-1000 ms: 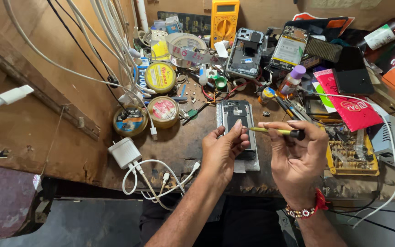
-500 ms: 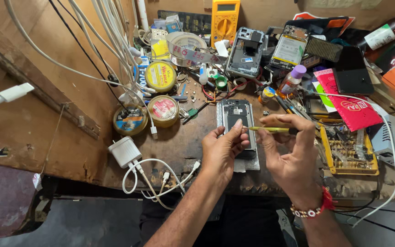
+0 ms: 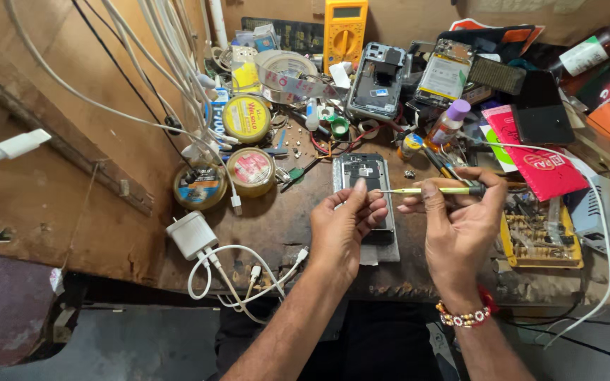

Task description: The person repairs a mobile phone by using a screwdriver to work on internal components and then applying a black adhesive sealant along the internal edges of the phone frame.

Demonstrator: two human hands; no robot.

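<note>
Both hands hover over an opened phone (image 3: 363,171) lying back-up on the worn bench. My right hand (image 3: 460,226) holds a slim yellow-green screwdriver (image 3: 432,190) level, its tip pointing left. My left hand (image 3: 344,226) has its thumb and curled fingers pinched around that tip, just above the phone's lower half. Whether something tiny sits between the fingers is hidden. A beaded bracelet (image 3: 464,317) circles my right wrist.
Round tins (image 3: 246,118) and a tape roll (image 3: 287,70) stand left of the phone. A white charger (image 3: 192,234) with cables lies at the front left. A yellow multimeter (image 3: 345,28), other opened phones (image 3: 377,77), a yellow parts tray (image 3: 538,233) and a red packet (image 3: 538,166) crowd the back and right.
My right hand has raised the screwdriver slightly and brought it level. My left hand stays at its tip, almost where it was.
</note>
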